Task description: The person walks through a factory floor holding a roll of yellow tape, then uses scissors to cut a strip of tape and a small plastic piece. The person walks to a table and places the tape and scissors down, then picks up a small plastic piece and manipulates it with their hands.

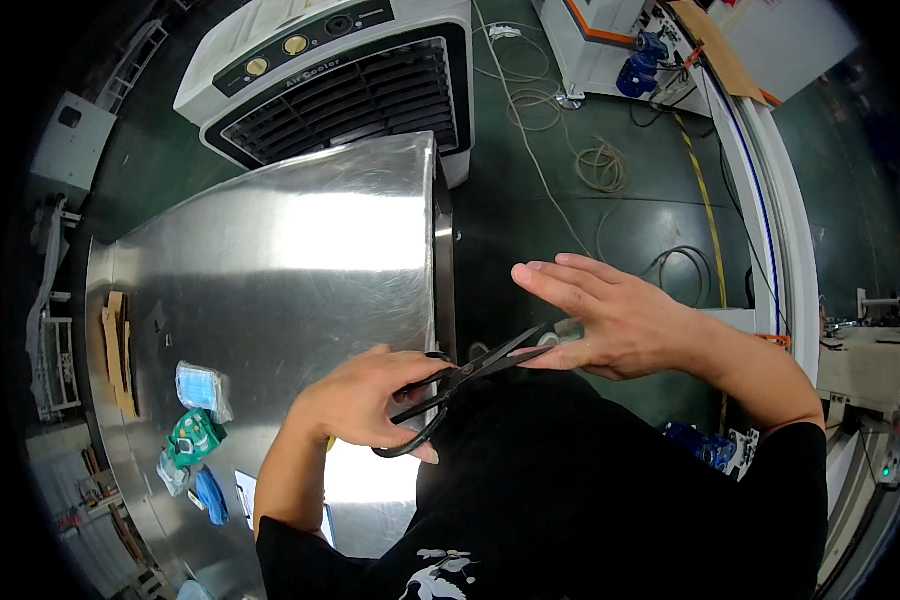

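Black-handled scissors [460, 378] are in my left hand [355, 395], with its fingers through and around the handle loops. Their dark blades point to the right, slightly parted. My right hand [620, 320] is beside the blade tips, fingers stretched out and thumb apart from them. The right thumb lies along or just behind the lower blade tip; whether they touch, I cannot tell. A small pale, see-through patch shows between that thumb and the fingers, too unclear to name. Both hands are in front of my black shirt, near the right edge of the metal table [370, 290].
On the table's left lie a pack of blue masks [202, 388], a green packet [194, 437], a blue bundle [210, 497], brown cardboard strips [120, 350] and a clipboard [245, 495]. An air cooler [340, 90] stands beyond. Cables [600, 165] coil on the floor; a white machine frame [785, 200] runs along the right.
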`<control>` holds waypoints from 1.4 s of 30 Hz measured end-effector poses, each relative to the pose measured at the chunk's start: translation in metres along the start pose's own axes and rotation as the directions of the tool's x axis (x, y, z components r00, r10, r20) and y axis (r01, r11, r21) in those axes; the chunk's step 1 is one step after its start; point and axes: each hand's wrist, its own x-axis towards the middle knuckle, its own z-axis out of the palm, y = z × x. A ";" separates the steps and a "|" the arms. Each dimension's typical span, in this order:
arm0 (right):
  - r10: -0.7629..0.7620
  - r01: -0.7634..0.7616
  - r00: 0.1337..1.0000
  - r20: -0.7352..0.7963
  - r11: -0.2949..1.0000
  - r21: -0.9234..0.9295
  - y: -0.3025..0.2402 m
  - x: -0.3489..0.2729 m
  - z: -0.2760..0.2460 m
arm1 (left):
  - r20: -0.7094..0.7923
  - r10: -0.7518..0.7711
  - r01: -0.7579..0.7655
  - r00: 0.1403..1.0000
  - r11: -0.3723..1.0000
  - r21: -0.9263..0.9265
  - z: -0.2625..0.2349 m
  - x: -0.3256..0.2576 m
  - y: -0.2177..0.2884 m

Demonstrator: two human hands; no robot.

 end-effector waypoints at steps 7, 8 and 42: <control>-0.007 0.007 1.000 0.011 1.000 -0.010 -0.001 0.007 0.002 | -0.018 0.119 -0.120 0.993 0.992 -0.043 0.000 0.010 -0.001; -0.016 0.016 1.000 0.014 1.000 -0.019 0.000 0.007 0.003 | -0.021 0.129 -0.130 0.991 0.991 -0.032 0.000 0.011 -0.001; -0.046 0.016 0.992 0.113 0.967 0.254 -0.008 0.016 0.003 | -0.027 0.200 -0.201 0.979 0.953 -0.229 0.020 0.015 -0.016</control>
